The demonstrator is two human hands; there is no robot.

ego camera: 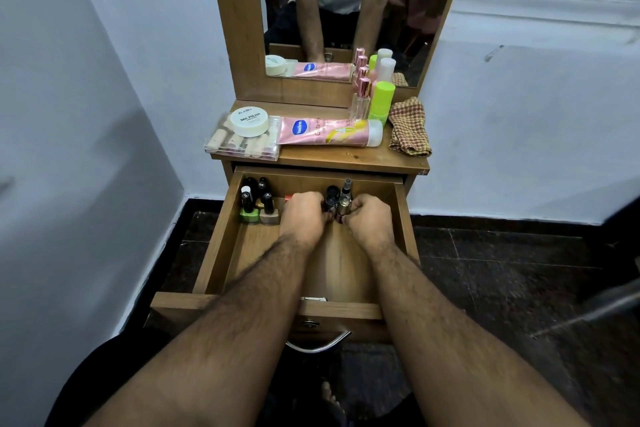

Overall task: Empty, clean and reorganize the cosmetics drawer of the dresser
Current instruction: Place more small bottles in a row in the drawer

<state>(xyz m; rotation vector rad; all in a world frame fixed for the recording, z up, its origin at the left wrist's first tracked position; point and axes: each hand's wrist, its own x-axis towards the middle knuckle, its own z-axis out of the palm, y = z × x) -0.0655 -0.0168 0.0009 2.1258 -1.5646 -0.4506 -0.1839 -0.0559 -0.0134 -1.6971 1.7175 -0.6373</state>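
Both your hands are deep in the open drawer [221,246], left hand [300,218] curled around a dark tube [330,199], right hand [370,218] curled on the gold spray bottle [345,199], nail polish bottles [258,206] standing left of your fingers.

White round jar [249,120] lid reads "NAIL POLISH", brand line above unclear. Pink lotion tube [330,133] carries blue "Vaseline" logo; further print only partly legible.
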